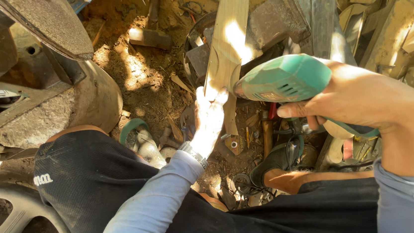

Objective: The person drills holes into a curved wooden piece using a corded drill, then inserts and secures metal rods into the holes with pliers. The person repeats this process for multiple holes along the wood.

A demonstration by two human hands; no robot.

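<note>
Wooden piece: a long, pale carved board (228, 39) stands upright on the dirt floor (148, 76), between the person's knees; it looks stiff and fairly light, with smooth shaped faces that could slip in the sun-dried dust.
Left hand: the left hand (209, 116) is closed around the lower edge of the board, fingers wrapped on its narrow waist, steadying it.
Right hand: the right hand (360, 98) grips the rear handle of a green power tool (283, 80), finger along the underside; the tool's nose sits right beside the board, just right of the left hand.
Power tool: hard plastic body, likely moderately heavy and prone to twist; best held at the handle, as it is now.
Where to hold the board: judged best low on the narrow part, clear of the tool's nose.
Left of the board: a rusty metal drum (95, 98) and a hammer (152, 31) on the dirt.
Below the board: scattered small tools and scraps; details are too small to tell.
Right of the board: stacked timber offcuts (397, 10).
</note>
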